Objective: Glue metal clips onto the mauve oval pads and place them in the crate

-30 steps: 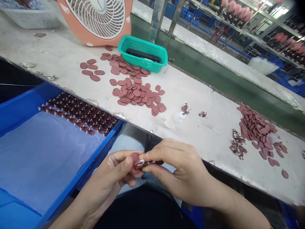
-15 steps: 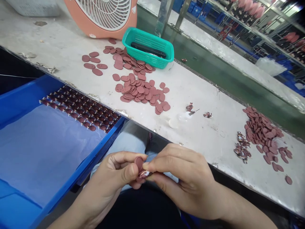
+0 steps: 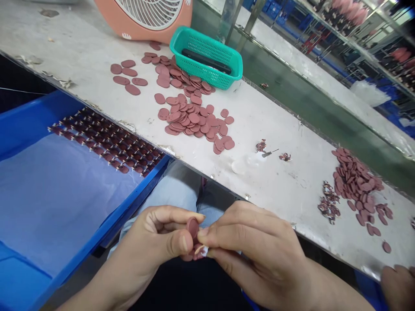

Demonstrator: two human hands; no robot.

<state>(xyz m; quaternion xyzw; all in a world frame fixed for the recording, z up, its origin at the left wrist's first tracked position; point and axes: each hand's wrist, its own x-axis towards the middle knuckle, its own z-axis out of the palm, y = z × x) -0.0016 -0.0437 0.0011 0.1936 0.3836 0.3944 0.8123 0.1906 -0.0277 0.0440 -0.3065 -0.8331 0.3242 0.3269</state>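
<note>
My left hand [image 3: 158, 244] and my right hand [image 3: 256, 250] meet over my lap, below the table's front edge. Between thumb and fingers of the left hand sits a dark red oval disc [image 3: 193, 226]. The right hand's fingertips pinch a small pale and dark piece [image 3: 200, 250] against that disc. Both hands are closed around these parts. On the table [image 3: 275, 181] ahead lies a spread of the same oval discs [image 3: 191, 119].
A blue tray [image 3: 65, 207] at left holds rows of finished dark pieces [image 3: 106, 144] on a pale sheet. A teal basket [image 3: 207, 58] and an orange fan [image 3: 145, 17] stand at the back. More discs [image 3: 359, 185] and small clips [image 3: 329, 203] lie at right. Another person's hand [image 3: 398, 285] shows at the lower right corner.
The view has tilted down a little, so both hands sit lower in the picture. My fingers keep working the same disc and small piece. Another person's hand has come in at the lower right.
</note>
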